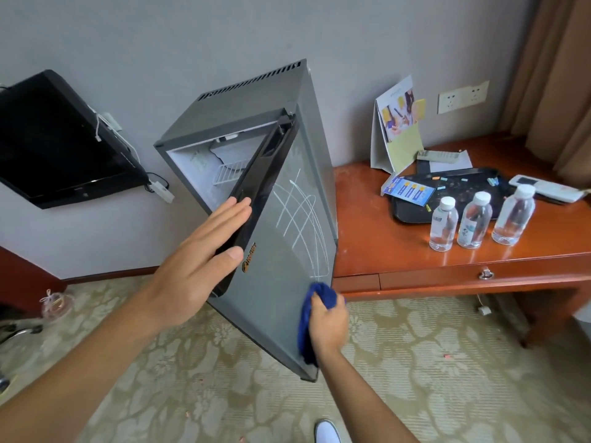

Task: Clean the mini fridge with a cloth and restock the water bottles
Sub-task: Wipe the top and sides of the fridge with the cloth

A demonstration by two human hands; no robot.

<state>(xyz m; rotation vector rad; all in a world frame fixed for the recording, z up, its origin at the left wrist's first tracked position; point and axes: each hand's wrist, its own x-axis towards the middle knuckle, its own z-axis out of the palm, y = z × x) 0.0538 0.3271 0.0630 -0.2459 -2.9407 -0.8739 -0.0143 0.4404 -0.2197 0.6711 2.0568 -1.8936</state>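
Two hands are on the open door of the small grey metal mini fridge (256,129), which stands on the carpet at the middle of the frame. The left hand (198,260) lies flat, fingers straight, against the door's black handle edge (256,193), steadying it. The right hand (327,324) grips a bunched blue cloth (308,318) and presses it on the lower right corner of the grey door face (275,282).

White scribbled lines (300,219) cross the door above the cloth, toward the upper middle of the frame, running mostly along the door's long axis from hinge corner to bottom edge. So the marks lie up and away from the right hand, and a wipe would likely need to travel upward along that axis while the left hand braces.

Three clear plastic water bottles (475,220) with white caps stand on the reddish wooden table (383,244) at right, well apart from both hands, nearer the right one. The fridge's white wire shelf (228,172) looks bare, so restocking appears not yet begun.
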